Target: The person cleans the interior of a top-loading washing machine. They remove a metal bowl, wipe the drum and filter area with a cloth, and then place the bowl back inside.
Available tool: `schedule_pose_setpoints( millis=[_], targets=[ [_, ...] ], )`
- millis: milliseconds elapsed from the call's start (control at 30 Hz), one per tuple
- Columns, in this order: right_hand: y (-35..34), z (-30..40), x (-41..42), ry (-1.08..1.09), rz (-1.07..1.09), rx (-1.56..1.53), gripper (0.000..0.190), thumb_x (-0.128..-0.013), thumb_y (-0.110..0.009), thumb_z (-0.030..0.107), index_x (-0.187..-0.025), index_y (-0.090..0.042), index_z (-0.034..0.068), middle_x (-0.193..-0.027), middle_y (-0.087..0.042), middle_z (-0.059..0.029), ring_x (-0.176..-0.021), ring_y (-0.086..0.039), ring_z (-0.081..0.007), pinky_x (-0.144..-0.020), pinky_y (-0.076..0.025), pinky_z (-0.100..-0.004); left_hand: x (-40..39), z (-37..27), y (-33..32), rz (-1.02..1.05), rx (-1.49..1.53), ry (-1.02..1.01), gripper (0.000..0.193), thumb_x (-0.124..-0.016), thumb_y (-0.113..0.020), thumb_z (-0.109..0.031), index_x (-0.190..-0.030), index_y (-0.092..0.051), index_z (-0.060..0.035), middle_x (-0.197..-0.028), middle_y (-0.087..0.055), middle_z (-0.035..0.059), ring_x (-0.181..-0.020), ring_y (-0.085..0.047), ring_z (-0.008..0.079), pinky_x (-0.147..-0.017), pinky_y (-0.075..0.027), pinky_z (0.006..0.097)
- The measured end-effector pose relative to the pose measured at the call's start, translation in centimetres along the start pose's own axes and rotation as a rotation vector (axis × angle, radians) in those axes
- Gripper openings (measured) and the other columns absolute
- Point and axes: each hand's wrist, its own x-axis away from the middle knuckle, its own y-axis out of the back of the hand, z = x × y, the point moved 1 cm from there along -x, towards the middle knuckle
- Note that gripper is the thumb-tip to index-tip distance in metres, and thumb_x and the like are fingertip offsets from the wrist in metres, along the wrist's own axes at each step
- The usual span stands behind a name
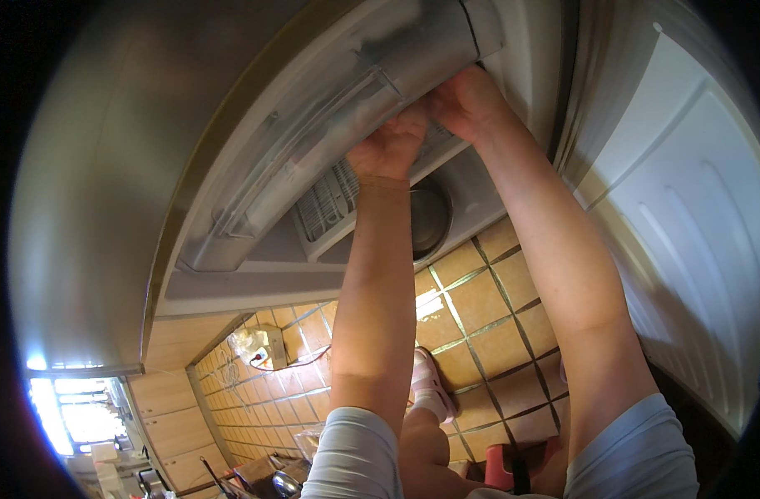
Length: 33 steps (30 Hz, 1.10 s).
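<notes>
I look down into a freezer compartment whose upper part is taken up by a clear plastic drawer [317,156], fogged on its front. My left hand [389,145] reaches up under the drawer's lower edge, palm towards me. Beside it, close to the drawer's right end, is my right hand [468,103]. The drawer hides the fingers of both, so their grip does not show. Below the hands are a white wire-grid shelf [326,203] and a round dark metal vessel [431,218], partly covered by my left forearm.
A white door liner [679,168] stands at the right. Tan floor tiles [480,312] lie below, with my shod foot [431,383] on them. A power cord [305,362] runs from a pale box [271,349]. Wooden cabinets [174,424] are at lower left; a red stool-like object [500,465] is low down.
</notes>
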Motion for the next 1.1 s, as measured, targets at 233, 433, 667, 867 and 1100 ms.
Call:
schedule_pose_setpoints(
  millis=[233, 433, 667, 867, 1100],
  targets=[
    [0.5, -0.2, -0.3, 0.009, 0.050, 0.022, 0.023, -0.092, -0.057, 0.016, -0.112, -0.057, 0.006, -0.111, -0.062, -0.0069, -0.104, -0.057, -0.0208, -0.093, -0.047, -0.0374, 0.2, -0.5, -0.2, 0.082, 0.062, 0.130, 0.030, -0.084, -0.059, -0.024, -0.107, -0.056, -0.0059, -0.093, -0.053, 0.0075, -0.071, -0.042, 0.0156, -0.050, -0.038, 0.0211],
    [1.7, -0.9, -0.1, 0.019, 0.211, 0.030, 0.023, -0.090, -0.059, 0.013, -0.111, -0.059, 0.003, -0.109, -0.063, -0.0084, -0.100, -0.059, -0.0219, -0.092, -0.047, -0.0377, 1.0, -1.9, -0.4, -0.038, -0.024, 0.141, 0.034, -0.085, -0.060, -0.017, -0.116, -0.055, -0.0027, -0.108, -0.057, 0.0109, -0.088, -0.052, 0.0228, -0.071, -0.051, 0.0313],
    [1.0, -1.8, -0.7, 0.067, 0.282, -0.018, 0.025, -0.089, -0.062, 0.015, -0.109, -0.061, 0.001, -0.109, -0.064, -0.0093, -0.104, -0.058, -0.0228, -0.094, -0.046, -0.0372, 0.7, -1.3, 0.6, -0.100, -0.020, -0.009, 0.036, -0.090, -0.057, -0.014, -0.123, -0.052, 0.0001, -0.124, -0.058, 0.0162, -0.118, -0.052, 0.0315, -0.100, -0.044, 0.0488],
    [1.8, -1.8, -1.1, 0.067, 0.148, -0.071, 0.023, -0.090, -0.060, 0.016, -0.109, -0.060, 0.002, -0.109, -0.063, -0.0098, -0.103, -0.058, -0.0226, -0.095, -0.045, -0.0358, 0.0, -0.5, -0.2, -0.108, -0.108, -0.003, 0.031, -0.091, -0.056, -0.015, -0.118, -0.054, -0.0002, -0.118, -0.059, 0.0155, -0.109, -0.055, 0.0298, -0.095, -0.045, 0.0473],
    [1.6, -1.9, -1.5, 0.102, -0.083, -0.041, 0.015, -0.088, -0.056, 0.017, -0.096, -0.061, 0.005, -0.098, -0.063, -0.0082, -0.092, -0.059, -0.0213, -0.077, -0.049, -0.0331, -1.2, 0.4, -0.6, -0.072, -0.073, -0.026, 0.033, -0.090, -0.057, -0.021, -0.116, -0.055, -0.0007, -0.119, -0.058, 0.0140, -0.108, -0.053, 0.0296, -0.089, -0.046, 0.0460]
  ],
)
